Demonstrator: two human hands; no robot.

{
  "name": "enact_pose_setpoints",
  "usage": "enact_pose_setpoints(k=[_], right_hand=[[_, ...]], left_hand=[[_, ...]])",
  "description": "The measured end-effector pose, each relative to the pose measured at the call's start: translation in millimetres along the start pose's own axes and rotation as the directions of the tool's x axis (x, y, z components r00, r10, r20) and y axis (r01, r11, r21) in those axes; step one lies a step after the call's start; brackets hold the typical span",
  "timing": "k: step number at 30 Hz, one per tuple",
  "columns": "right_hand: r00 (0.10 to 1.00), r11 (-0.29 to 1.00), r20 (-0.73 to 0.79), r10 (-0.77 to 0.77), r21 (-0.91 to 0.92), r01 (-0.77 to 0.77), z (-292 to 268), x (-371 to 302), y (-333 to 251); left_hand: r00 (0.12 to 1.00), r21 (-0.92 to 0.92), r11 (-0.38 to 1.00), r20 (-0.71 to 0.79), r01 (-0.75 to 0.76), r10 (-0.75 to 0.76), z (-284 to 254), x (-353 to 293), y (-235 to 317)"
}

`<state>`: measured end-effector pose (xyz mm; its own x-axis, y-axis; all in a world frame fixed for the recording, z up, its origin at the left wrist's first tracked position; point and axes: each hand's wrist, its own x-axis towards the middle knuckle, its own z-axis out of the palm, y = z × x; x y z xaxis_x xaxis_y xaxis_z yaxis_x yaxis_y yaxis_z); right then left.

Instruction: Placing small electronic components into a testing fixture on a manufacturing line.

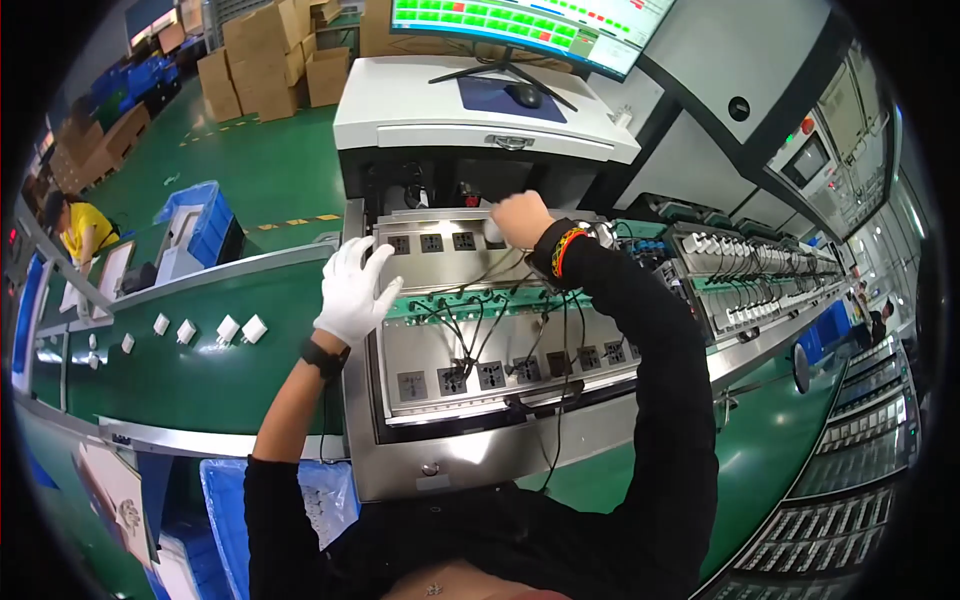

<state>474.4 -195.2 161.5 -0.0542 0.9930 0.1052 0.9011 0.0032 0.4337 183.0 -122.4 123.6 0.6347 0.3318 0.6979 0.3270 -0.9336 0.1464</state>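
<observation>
Shiny metal panel, square black sockets. Left hand, white glove, at panel's left edge: grip loosely spread, empty. Right hand curled by white block at panel's top row; can't tell if grip has it. Boxy plugs on green surface left of panel. Pale label below panel, unreadable.

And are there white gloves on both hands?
No, the left hand wears a white glove, but the right hand is bare.

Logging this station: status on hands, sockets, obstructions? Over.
Left hand open, gloved. Right hand curled at far socket row, grip hidden. Black cables drape over some near sockets.
</observation>
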Motion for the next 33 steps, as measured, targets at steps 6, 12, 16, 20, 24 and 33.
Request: enact_pose_setpoints(k=[6,12,16,20,24,33], right_hand=[[0.869,0.804,-0.483,0.105,0.556,0.211,-78,-34,-69],[0.953,0.675,-0.301,0.000,0.703,0.222,-58,-77,-130],[0.913,0.714,-0.053,-0.404,0.605,0.351,-63,-92,-126],[0.974,0.625,-0.102,-0.202,0.752,0.209,-52,-104,-73],[0.849,0.909,-0.470,0.240,0.417,-0.027,-36,-46,-20],[0.877,0.929,0.326,0.354,-0.231,-0.290,57,-1,-7]], left_hand=[[0.967,0.143,0.990,-0.250,-0.013,0.049,-22,9,37],[0.963,-0.127,0.986,0.236,-0.107,0.134,-16,7,68],[0.844,-0.038,0.995,0.527,-0.094,0.100,-32,-26,73],[0.761,0.231,0.969,0.644,-0.088,-0.084,-60,-67,14],[0.837,0.232,0.928,0.407,0.291,-0.364,-53,-92,-63],[0.728,0.343,0.824,0.392,0.451,-0.562,29,-137,-145]])
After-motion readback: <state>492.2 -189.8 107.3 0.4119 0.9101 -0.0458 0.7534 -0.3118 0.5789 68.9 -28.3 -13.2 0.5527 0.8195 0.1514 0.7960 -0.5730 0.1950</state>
